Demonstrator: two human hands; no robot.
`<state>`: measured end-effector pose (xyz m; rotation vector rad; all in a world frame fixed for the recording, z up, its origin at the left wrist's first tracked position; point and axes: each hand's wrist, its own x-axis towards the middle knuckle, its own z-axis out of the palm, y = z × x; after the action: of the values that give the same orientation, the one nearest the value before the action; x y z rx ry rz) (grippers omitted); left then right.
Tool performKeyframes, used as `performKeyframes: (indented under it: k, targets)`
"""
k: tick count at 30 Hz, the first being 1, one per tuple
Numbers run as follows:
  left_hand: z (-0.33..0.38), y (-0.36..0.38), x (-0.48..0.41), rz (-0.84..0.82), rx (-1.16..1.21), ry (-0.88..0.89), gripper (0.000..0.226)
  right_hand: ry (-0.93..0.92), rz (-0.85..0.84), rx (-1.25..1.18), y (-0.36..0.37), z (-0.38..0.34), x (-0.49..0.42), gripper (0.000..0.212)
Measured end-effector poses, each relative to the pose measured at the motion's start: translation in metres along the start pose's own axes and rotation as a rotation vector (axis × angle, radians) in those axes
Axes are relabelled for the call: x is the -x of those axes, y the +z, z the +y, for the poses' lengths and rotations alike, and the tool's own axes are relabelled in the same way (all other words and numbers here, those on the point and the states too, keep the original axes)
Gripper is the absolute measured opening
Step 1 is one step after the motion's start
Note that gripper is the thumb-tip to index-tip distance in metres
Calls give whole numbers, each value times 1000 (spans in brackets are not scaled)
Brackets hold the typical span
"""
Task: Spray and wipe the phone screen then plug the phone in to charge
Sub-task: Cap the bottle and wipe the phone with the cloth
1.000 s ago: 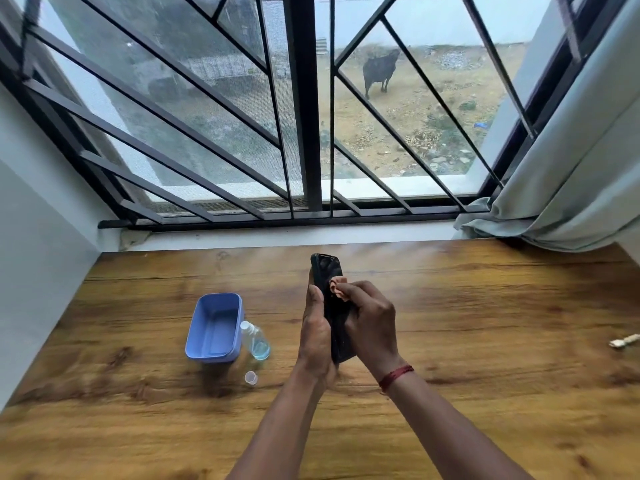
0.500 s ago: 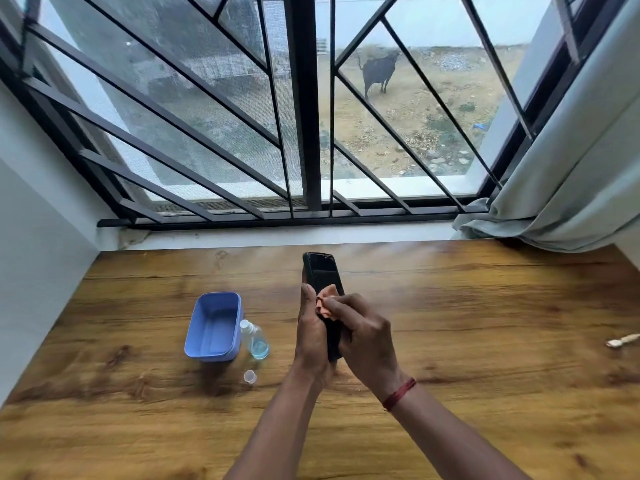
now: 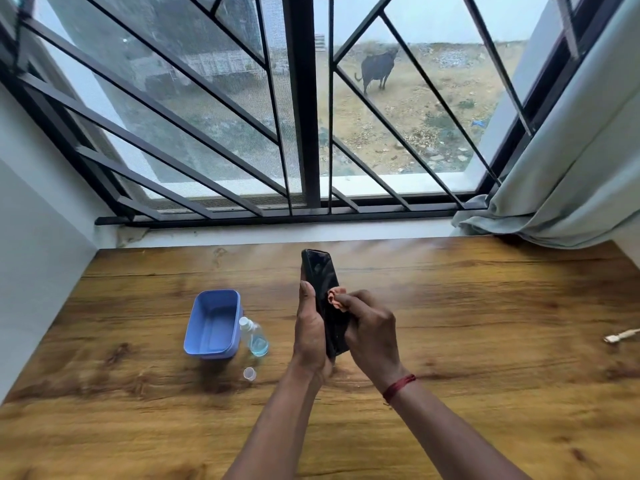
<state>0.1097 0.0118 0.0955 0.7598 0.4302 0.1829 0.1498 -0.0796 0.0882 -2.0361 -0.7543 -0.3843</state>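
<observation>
Since 0.5 s ago, the phone has been turned so that more of its dark screen is seen, and the pink cloth has been shifted up the screen. A red thread is worn on the right wrist. The phone is held upright above the bench, its lower half wrapped in the grip of the left hand. The right hand has its grip pinched on the cloth, which is pressed against the screen. To the left, 1 small clear cap is set on the bench, then 1 spray bottle of blue liquid just beside a blue tub. A white cable end lies far right. Beyond, a barred window and a pale curtain are seen.
</observation>
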Motion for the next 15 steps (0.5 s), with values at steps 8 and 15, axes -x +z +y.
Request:
performKeyframes:
  k: [8, 15]
  targets:
    - [2, -1, 1, 9, 36, -25, 74, -11, -27, 3, -1, 0, 6, 22]
    - [8, -5, 0, -21, 70, -33, 70, -112, -60, -59, -3, -1, 18, 29]
